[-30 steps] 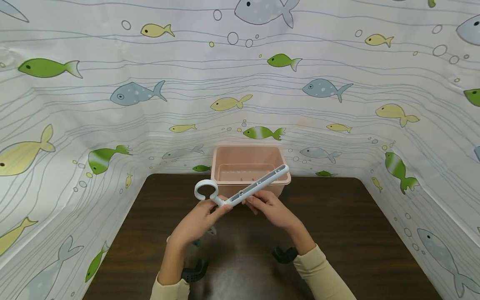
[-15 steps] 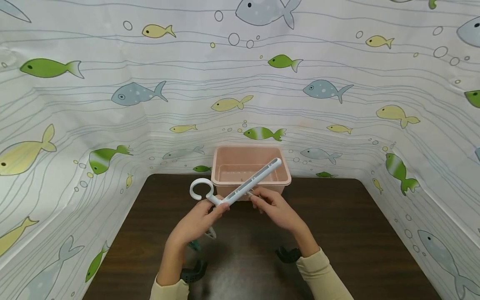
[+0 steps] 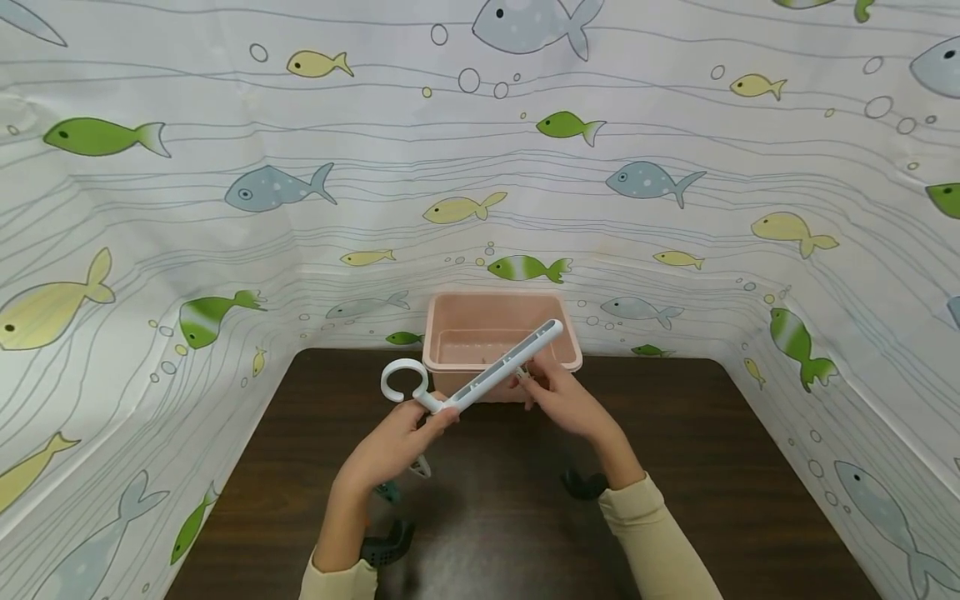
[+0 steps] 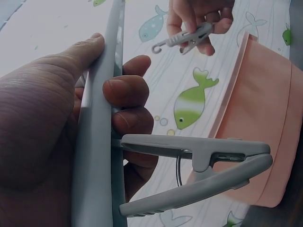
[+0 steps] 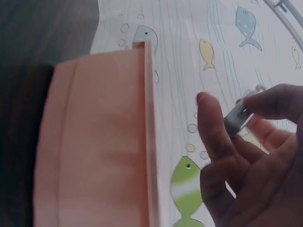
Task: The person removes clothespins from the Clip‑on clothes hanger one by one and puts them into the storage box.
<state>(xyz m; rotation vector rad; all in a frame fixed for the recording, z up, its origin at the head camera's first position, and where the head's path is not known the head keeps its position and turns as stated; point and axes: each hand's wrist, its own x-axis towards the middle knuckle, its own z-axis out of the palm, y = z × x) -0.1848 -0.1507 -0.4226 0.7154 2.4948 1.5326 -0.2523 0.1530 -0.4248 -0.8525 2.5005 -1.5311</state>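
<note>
My left hand (image 3: 401, 433) grips a white plastic clip hanger (image 3: 495, 371) near the base of its open ring hook (image 3: 386, 379). The slotted bar slants up to the right. A grey clothespin (image 4: 199, 172) hangs from the bar in the left wrist view, beside the left fingers. My right hand (image 3: 558, 400) pinches another grey clothespin (image 4: 189, 38) by thumb and fingers, near the bar's outer half. A small hook sticks out from that clothespin's end, apart from the bar in the left wrist view. In the right wrist view the fingers partly hide this clothespin (image 5: 236, 116).
Behind the hands, a pink plastic bin (image 3: 442, 367) stands at the back of the dark wooden table (image 3: 697, 475). A teal clip (image 3: 388, 492) shows below the left hand, partly hidden by the forearm. Fish-patterned sheeting (image 3: 600, 225) walls in the back and sides.
My right hand has moved to the right along the bar with its clothespin. The bar's far end first swung up and left, then stayed nearly still in the left hand.
</note>
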